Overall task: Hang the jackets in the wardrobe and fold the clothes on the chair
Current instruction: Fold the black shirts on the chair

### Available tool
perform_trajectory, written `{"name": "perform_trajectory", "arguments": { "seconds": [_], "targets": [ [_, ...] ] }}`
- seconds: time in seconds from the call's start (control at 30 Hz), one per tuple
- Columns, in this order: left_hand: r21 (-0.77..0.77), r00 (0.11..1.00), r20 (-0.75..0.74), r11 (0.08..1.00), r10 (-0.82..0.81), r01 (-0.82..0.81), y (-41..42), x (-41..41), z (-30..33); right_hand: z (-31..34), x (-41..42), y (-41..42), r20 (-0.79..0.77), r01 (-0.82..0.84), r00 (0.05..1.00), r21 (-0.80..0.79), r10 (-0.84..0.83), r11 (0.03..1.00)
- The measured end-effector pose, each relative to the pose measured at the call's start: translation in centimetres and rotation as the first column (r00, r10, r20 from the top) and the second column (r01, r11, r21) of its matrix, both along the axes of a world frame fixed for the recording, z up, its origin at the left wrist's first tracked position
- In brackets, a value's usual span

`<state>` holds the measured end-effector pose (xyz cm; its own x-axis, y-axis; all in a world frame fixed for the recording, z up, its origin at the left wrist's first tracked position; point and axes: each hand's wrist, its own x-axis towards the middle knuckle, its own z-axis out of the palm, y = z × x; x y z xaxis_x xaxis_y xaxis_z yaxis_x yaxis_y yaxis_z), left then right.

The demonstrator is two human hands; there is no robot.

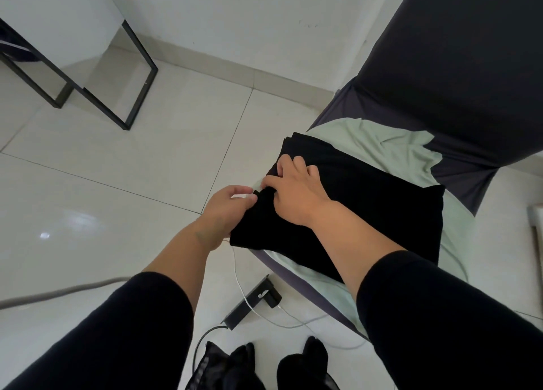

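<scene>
A black garment (367, 201), folded into a rough rectangle, lies on the seat of a chair with a dark grey cover (458, 66). Under it a pale green garment (379, 142) is spread over the seat. My right hand (293, 189) lies on top of the black garment near its left edge, fingers bent and pressing into the cloth. My left hand (226, 210) is at the garment's left corner, which hangs over the seat edge, and pinches that corner between thumb and fingers.
On the white tiled floor below the seat lie a black power strip (252, 301) and white cables (293, 322). A white table with a black metal frame (138, 75) stands at the upper left. A dark mesh item (211, 366) lies by my feet.
</scene>
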<state>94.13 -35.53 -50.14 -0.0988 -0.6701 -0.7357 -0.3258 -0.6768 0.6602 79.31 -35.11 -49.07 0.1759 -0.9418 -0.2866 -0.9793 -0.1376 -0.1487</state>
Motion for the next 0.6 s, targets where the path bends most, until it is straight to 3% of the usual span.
{"name": "perform_trajectory", "arguments": {
  "seconds": [0.17, 0.3, 0.37, 0.47, 0.6],
  "targets": [
    [0.072, 0.997, -0.029, 0.995, -0.074, 0.075, 0.3, 0.1, 0.6, 0.5, -0.2, 0.4, 0.124, 0.074, 0.99, -0.097, -0.062, 0.993],
    [-0.141, 0.999, 0.036, 0.99, -0.023, 0.028, -0.6, -0.5, 0.6, 0.9, -0.6, 0.4, 0.315, 0.169, 0.943, -0.178, -0.106, 0.97],
    [-0.229, 0.999, -0.003, 0.973, -0.033, 0.031, -1.4, -1.1, 0.9, 1.2, -0.3, 0.2, 0.454, 0.227, 0.884, -0.21, -0.111, 0.951],
    [-0.203, 0.997, -0.024, 0.977, -0.069, 0.063, -2.2, -2.0, 1.2, 0.8, -0.1, 0.0, 0.558, 0.276, 0.817, -0.154, -0.147, 0.949],
    [-0.085, 0.997, 0.02, 0.994, -0.068, 0.07, -1.4, -2.4, 0.2, -1.1, -1.2, 0.7, 0.621, 0.437, 0.705, -0.001, -0.342, 0.899]
  ]
}}
